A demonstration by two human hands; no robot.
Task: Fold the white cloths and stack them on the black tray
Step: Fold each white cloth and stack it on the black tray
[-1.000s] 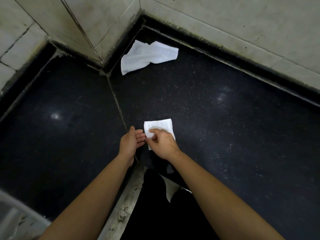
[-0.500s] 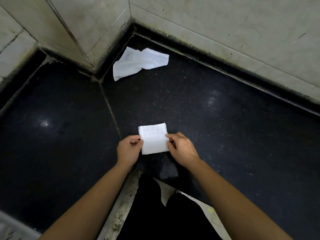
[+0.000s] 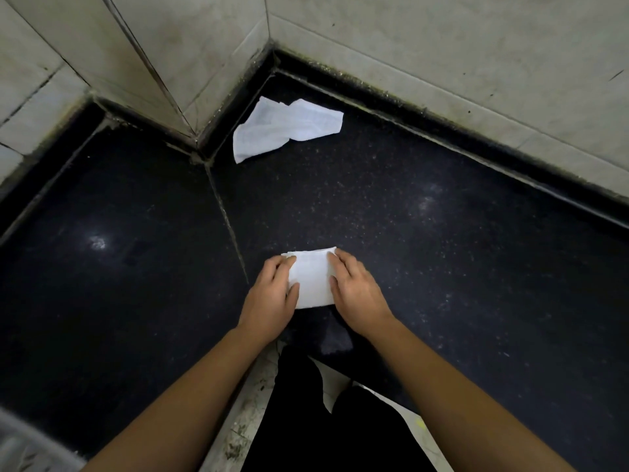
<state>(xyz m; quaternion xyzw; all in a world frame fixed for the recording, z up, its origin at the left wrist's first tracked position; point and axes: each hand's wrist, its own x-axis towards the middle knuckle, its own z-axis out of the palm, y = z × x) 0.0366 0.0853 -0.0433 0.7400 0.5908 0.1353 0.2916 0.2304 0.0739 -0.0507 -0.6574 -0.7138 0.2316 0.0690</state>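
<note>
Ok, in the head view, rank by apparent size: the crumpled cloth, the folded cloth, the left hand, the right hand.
Largest, too alike to rank: crumpled cloth, left hand, right hand; that cloth lies farther away.
Smallest: folded cloth, its sides covered by both hands.

Black speckled stone surface [image 3: 442,267] w/ grimy seam [image 3: 226,216] running near to far. Pale tiled walls [image 3: 442,46] at far side, dark dirty grout at base; wall corner [image 3: 143,69] juts in far left. Dull light glint [image 3: 98,242] left
</note>
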